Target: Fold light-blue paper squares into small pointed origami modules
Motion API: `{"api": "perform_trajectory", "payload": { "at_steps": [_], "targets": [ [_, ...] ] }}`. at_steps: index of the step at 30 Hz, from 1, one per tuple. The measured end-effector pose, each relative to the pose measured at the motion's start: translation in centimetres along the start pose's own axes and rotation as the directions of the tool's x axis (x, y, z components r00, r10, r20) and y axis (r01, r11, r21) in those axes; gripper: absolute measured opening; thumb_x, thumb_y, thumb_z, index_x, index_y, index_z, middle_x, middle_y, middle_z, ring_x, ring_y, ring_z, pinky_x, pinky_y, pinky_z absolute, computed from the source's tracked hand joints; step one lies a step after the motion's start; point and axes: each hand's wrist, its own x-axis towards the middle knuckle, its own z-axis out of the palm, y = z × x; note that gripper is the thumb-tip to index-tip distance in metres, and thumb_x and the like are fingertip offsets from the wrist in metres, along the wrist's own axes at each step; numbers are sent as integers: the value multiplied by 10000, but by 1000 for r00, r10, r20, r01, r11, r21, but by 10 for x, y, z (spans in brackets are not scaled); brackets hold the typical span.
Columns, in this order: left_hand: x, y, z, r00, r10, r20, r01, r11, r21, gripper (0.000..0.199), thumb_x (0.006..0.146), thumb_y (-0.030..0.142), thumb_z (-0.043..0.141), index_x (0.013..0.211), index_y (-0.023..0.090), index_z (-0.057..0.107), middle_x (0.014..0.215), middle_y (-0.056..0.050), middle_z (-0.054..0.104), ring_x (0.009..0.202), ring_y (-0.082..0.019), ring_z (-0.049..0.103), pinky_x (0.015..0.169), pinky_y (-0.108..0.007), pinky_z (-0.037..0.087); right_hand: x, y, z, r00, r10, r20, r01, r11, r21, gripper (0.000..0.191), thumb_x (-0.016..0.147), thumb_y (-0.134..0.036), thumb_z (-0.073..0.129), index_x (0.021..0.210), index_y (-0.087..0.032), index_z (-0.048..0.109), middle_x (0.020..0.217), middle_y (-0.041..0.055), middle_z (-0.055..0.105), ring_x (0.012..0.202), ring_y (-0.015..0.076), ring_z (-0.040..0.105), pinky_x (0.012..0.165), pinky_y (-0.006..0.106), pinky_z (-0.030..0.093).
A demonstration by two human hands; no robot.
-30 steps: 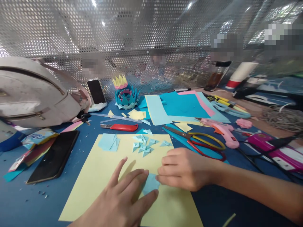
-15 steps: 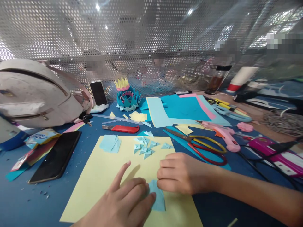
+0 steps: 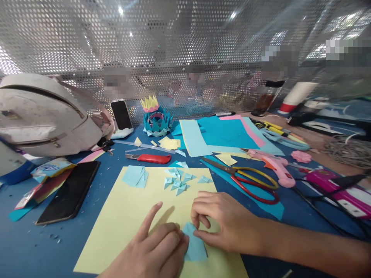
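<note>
A small light blue piece of paper point(image 3: 195, 247) lies on the yellow sheet point(image 3: 116, 224), its upper corner folded to a slant. At its left edge my left hand point(image 3: 159, 247) is curled, thumb and fingers closed on the paper, index finger raised. My right hand point(image 3: 223, 220) bends over the upper right edge, with thumb and fingertips at the paper. Farther up the sheet are a stack of light blue squares point(image 3: 135, 176) and several small folded light blue triangles point(image 3: 177, 180); one folded triangle point(image 3: 204, 179) sits apart to the right.
Beyond the sheet lie a red utility knife point(image 3: 153, 158), scissors point(image 3: 246, 175), a pink glue gun point(image 3: 272, 164) and coloured paper point(image 3: 228, 133). A paper lotus point(image 3: 158, 121) stands at the back. To the left are a phone point(image 3: 69, 193) and a backpack point(image 3: 43, 116); a magenta power strip point(image 3: 336, 189) lies right.
My right hand has opened its curled fingers somewhat, and its thumb has come down onto the paper's upper right edge. The paper has shifted slightly right; my left hand stays beside it.
</note>
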Motion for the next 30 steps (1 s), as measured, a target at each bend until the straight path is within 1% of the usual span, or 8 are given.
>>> {"api": "perform_trajectory", "payload": {
  "at_steps": [5, 9, 12, 16, 19, 23, 26, 30],
  "targets": [
    [1, -1, -2, 998, 61, 27, -60, 998, -37, 240, 1031, 90, 492, 1031, 141, 727, 920, 25, 737, 997, -94, 702, 1311, -466, 70, 2, 1, 3, 995, -17, -97, 18, 1000, 15, 113, 848, -141, 683, 802, -191, 592, 779, -37, 640, 770, 126, 550, 657, 243, 352],
    [-3, -4, -2, 993, 98, 64, -96, 995, -27, 200, 1033, 153, 536, 1102, 139, 722, 1029, 11, 744, 1081, -114, 677, 1311, -482, 41, 2, 5, 4, 973, -175, -151, 172, 984, -33, 96, 944, -149, 609, 868, -199, 640, 845, -19, 668, 801, 122, 581, 686, 242, 377],
    [-7, -6, 0, 989, 118, 94, -119, 993, 4, 247, 1051, 258, 524, 1151, 134, 712, 1097, -11, 731, 1123, -146, 655, 1306, -514, 22, 2, 8, 0, 943, -319, -96, 306, 944, -125, 145, 1003, -176, 551, 906, -195, 657, 849, -4, 670, 787, 127, 573, 676, 258, 374],
    [-7, -8, 2, 989, 102, 103, -105, 994, 19, 272, 1060, 297, 494, 1141, 149, 707, 1106, -8, 722, 1121, -147, 639, 1305, -520, 27, 2, 10, -10, 910, -416, 12, 408, 886, -219, 202, 1043, -208, 495, 950, -186, 673, 920, 19, 681, 812, 140, 557, 670, 285, 371],
    [-5, -7, 1, 992, 81, 99, -84, 996, 32, 256, 1045, 288, 502, 1110, 155, 711, 1127, -14, 729, 1145, -165, 626, 1304, -512, 34, 4, 11, -17, 894, -443, 66, 446, 863, -236, 200, 1042, -236, 510, 960, -186, 685, 957, 20, 682, 821, 144, 543, 681, 301, 364],
    [-5, -6, -1, 991, 86, 99, -91, 995, 46, 242, 1029, 286, 514, 1089, 161, 712, 1148, -30, 736, 1165, -183, 626, 1298, -521, 65, 6, 13, -25, 886, -454, 90, 462, 855, -237, 142, 994, -275, 597, 941, -208, 711, 876, 3, 650, 786, 154, 486, 689, 320, 321],
    [-6, -6, -1, 990, 83, 114, -89, 995, 43, 239, 1029, 292, 521, 1102, 162, 709, 1174, -28, 737, 1165, -181, 635, 1297, -530, 60, 6, 13, -30, 892, -441, 96, 450, 853, -262, 220, 992, -280, 591, 813, -190, 682, 781, 1, 619, 752, 163, 435, 677, 331, 279],
    [-6, -8, -1, 986, 100, 131, -105, 994, 32, 249, 1031, 309, 532, 1127, 162, 708, 1184, -19, 740, 1175, -179, 639, 1295, -531, 0, 4, 9, -36, 890, -424, 167, 456, 828, -327, 336, 996, -260, 581, 671, -172, 586, 678, 5, 572, 726, 168, 417, 655, 340, 217]
  ]
}}
